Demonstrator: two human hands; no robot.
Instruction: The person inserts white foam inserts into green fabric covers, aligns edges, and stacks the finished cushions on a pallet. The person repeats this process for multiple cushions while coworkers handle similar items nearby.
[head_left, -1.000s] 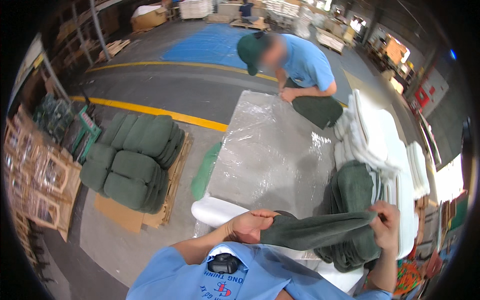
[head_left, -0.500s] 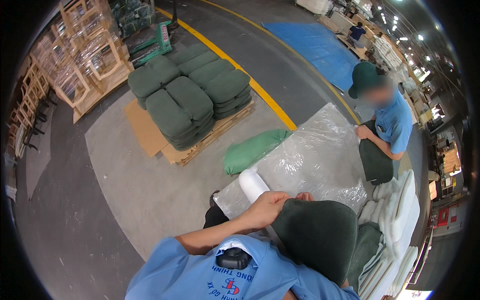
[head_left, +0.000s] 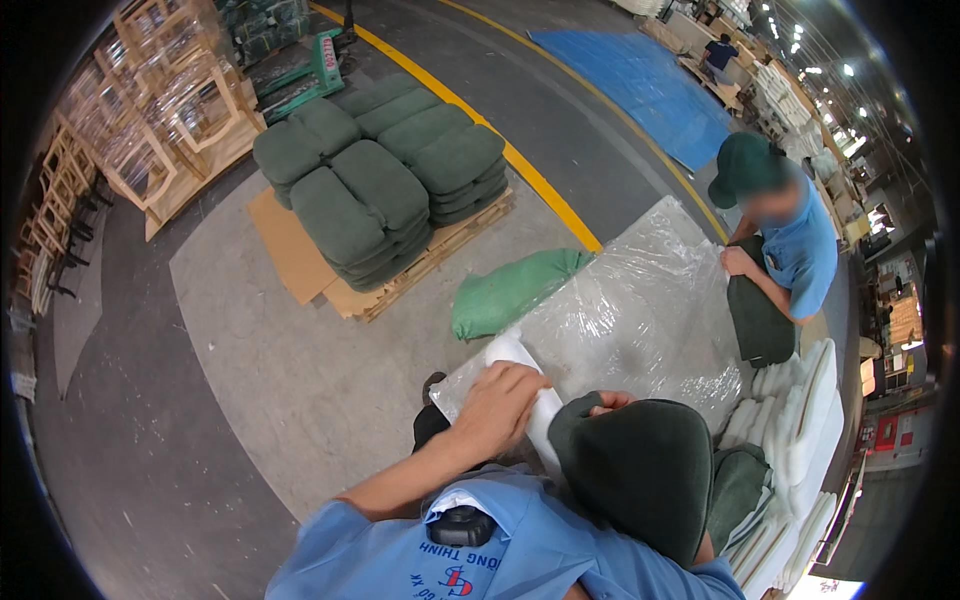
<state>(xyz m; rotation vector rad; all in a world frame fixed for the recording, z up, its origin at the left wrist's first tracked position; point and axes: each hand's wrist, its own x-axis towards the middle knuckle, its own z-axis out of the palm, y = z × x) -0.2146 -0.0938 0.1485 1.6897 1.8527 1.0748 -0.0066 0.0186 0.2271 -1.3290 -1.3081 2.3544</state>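
My left hand (head_left: 500,408) curls over a long white foam pad (head_left: 548,415) with a rounded end, in front of my chest. Its fingertips are partly turned out of sight. Beside the pad, a dark green cushion (head_left: 640,470) leans against my body. My right hand (head_left: 612,401) grips the cushion's far edge, with only its curled fingers showing above the fabric; the rest of that hand is behind the cushion. Where the pad passes down beside the cushion, its lower end is hidden.
Clear plastic sheeting (head_left: 640,310) spreads ahead, beside a green sack (head_left: 515,290). Stacked green cushions (head_left: 345,215) sit on a pallet at left. White pads (head_left: 810,430) pile up at right. A co-worker (head_left: 790,240) holds another green cushion (head_left: 757,320).
My left hand has let go of the cushion's edge and moved left onto the white pad. My right hand keeps its hold on the cushion.
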